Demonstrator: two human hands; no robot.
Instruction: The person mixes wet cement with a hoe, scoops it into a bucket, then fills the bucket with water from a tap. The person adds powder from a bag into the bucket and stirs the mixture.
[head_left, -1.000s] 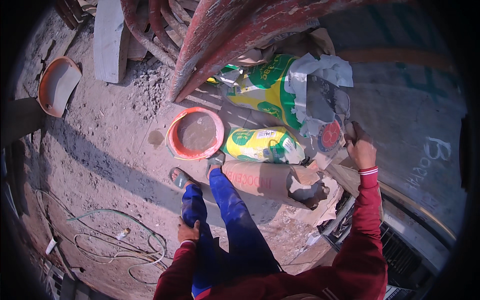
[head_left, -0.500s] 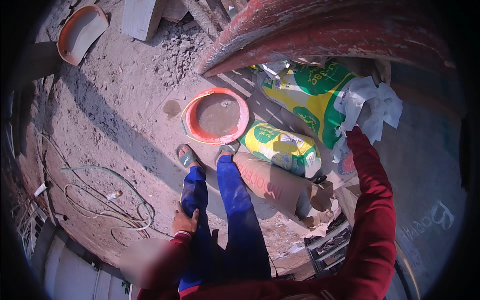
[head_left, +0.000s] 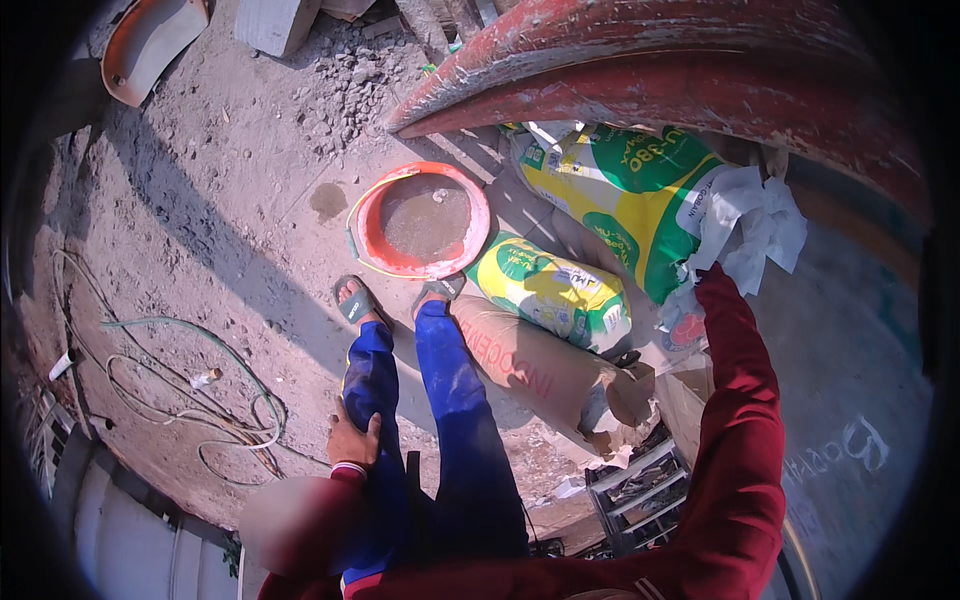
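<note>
My left hand (head_left: 352, 438) lies on my left thigh just above the knee, fingers stretched out and holding nothing. My right arm, in a dark red sleeve (head_left: 735, 350), reaches out to the torn mouth of a large green, yellow and white bag (head_left: 650, 215) lying on its side. White torn lining (head_left: 745, 205) bunches around that opening. It hides my right hand, so its fingers do not show. A smaller rolled bag (head_left: 545, 290) in the same colours lies nearer. Beside it stands an orange bucket (head_left: 478, 235) holding a grey wet mix.
A brown paper sack (head_left: 530, 370), torn at one end, lies beside my right leg. Red curved metal (head_left: 640, 70) overhangs the big bag. Hoses (head_left: 215, 420) coil on the ground at left. Rubble (head_left: 350, 95) and a cut orange container piece (head_left: 150, 50) lie farther off.
The view has shifted slightly, so the bucket, bags and feet sit a little farther left. My right arm still reaches to the torn bag mouth; my left hand stays on my leg.
</note>
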